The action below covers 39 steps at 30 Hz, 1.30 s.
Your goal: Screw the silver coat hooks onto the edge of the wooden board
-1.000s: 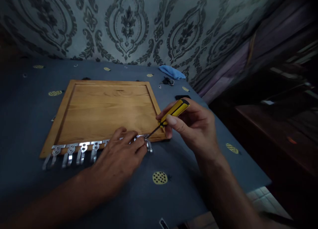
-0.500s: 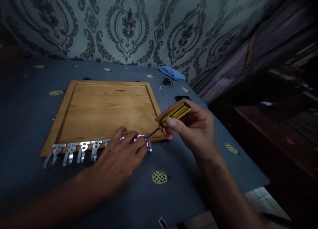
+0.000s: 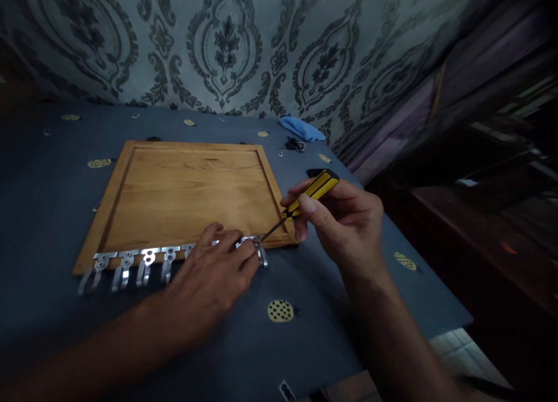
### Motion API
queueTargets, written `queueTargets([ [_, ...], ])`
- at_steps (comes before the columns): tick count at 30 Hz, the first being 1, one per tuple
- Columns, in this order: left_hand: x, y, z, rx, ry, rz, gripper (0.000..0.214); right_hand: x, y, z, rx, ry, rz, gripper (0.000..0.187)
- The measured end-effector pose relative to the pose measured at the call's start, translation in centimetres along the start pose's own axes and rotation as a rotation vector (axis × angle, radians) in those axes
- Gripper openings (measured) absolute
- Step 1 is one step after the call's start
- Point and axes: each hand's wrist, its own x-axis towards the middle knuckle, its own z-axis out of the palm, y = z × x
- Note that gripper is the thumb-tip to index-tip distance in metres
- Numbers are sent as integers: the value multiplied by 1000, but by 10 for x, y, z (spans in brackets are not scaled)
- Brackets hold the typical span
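A framed wooden board lies flat, and a silvery metal hook rail with several double hooks runs along its near edge. My left hand bends over the rail's right part, its fingers closed on the metal and hiding several hooks. In my right hand is a screwdriver with a yellow and black handle, gripped between thumb and fingers. Its thin shaft slants down left, and the tip meets the rail near its right end, by my left fingertips. Whether a screw sits under the tip is too small to tell.
A blue tablecloth with pineapple prints covers the table. Toward the back right lie a blue cloth, keys and a dark flat object partly behind my right hand. A patterned wall covering rises behind the table.
My right hand has shifted slightly to the right, and the screwdriver's handle has turned a little in its fingers. My left hand keeps its place on the hook rail.
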Motion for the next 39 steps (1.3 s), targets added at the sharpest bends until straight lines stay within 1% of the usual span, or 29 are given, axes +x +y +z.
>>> queueTargets([
  [5, 1, 0, -1, -7, -22, 2, 13, -1, -3, 2, -21, -4, 58, 29],
  [10, 1, 0, -3, -16, -10, -4, 12, 0, -2, 2, -13, -26, 38, 28],
  [18, 2, 1, -3, 4, 33, 14, 12, 0, -5, 5, -20, -49, 41, 33],
  [22, 1, 1, -2, 7, 19, 0, 13, 0, -7, 4, 27, -72, 65, 33],
  [27, 1, 2, -1, 15, -34, -18, 14, -2, -5, -3, 14, -110, 71, 28],
  [32, 0, 2, 0, 10, -24, -8, 16, -1, -5, -3, -23, -111, 58, 24],
  [39, 1, 1, -1, -4, -21, -4, 15, 1, -6, 0, 1, -115, 71, 29],
])
